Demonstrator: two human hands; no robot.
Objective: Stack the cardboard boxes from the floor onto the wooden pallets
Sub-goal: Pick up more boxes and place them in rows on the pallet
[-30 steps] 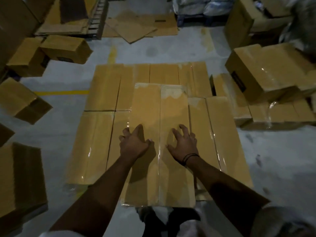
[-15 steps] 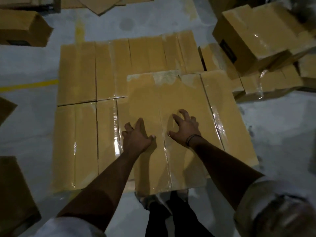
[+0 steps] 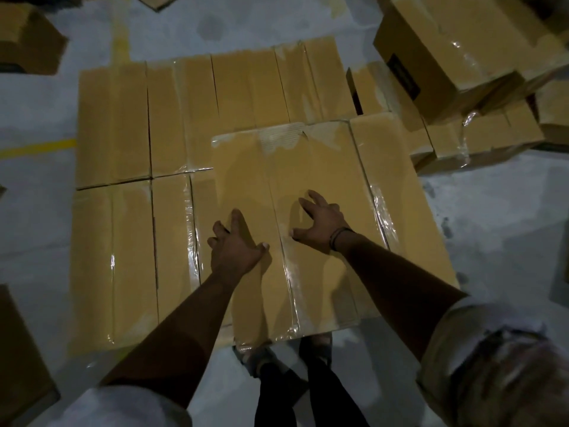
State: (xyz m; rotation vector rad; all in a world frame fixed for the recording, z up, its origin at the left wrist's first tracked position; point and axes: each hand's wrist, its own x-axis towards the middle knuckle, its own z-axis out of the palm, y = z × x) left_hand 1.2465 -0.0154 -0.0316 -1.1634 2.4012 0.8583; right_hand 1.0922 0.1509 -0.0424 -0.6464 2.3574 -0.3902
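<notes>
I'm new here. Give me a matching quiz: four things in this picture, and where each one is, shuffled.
Things:
1. wristband
2. yellow line
3. tilted box
4. top box

Places:
a. under the left hand and right hand
b. top right, on other boxes
c. right wrist
d. floor, far left

Pairs: 1-c, 2-d, 3-b, 4-a

Pale short sleeves, black trousers, and a dark wristband beside the right hand.

Tan boxes — yellow floor stripe
</notes>
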